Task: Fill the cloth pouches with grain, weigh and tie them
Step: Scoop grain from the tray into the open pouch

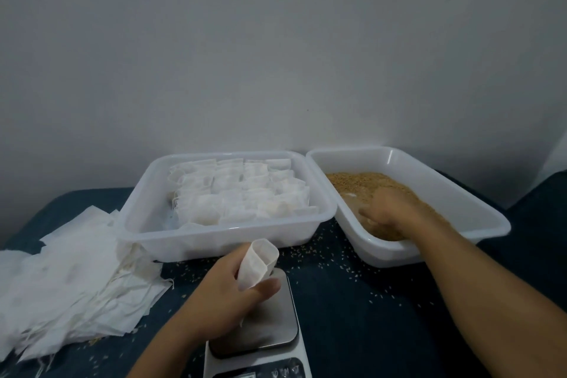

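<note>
Over the scale (257,321), the left hand (222,294) grips an open pouch (257,264) upright, while the right hand (388,209) digs, fingers curled, into grain (362,182) in the right tub (460,193).

Scale (257,347) front panel: small button symbols are seen, too blurred to be read.
Other readable text: none is found.

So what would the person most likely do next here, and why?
Probably bring a pinch of grain over and drop it into the pouch. The right hand is dug into the grain tray, while the left hand holds the pouch mouth-up and open above the scale, apparently waiting to be filled.
</note>
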Action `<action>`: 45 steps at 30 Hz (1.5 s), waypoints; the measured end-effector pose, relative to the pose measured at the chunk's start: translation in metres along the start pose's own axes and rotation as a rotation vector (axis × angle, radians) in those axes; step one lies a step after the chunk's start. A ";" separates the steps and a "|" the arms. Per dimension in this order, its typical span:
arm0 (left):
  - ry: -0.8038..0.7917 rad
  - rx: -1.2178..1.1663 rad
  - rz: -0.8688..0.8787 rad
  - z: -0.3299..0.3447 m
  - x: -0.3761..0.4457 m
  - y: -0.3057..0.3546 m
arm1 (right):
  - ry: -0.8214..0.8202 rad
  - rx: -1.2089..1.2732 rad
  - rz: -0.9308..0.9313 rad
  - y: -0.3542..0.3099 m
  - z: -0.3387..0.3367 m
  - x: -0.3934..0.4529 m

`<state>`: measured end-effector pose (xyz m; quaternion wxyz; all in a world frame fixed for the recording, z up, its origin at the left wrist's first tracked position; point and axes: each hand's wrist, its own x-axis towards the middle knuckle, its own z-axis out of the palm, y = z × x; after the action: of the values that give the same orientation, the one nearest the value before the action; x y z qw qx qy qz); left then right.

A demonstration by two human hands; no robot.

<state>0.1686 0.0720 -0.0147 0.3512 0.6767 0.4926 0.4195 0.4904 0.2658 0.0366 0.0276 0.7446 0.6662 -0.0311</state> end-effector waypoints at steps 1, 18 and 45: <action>0.010 0.007 0.005 0.000 0.000 -0.001 | 0.001 -0.012 0.018 0.001 -0.006 0.003; 0.068 -0.036 -0.054 0.001 0.000 -0.013 | 0.017 0.380 0.058 -0.029 0.006 0.068; 0.264 -0.061 -0.092 -0.014 0.004 -0.021 | 0.191 1.140 -0.272 -0.029 -0.040 -0.081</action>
<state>0.1484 0.0822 -0.0268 0.3225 0.5813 0.5522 0.5032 0.4532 0.1921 0.0836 -0.4409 0.5495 0.6333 -0.3203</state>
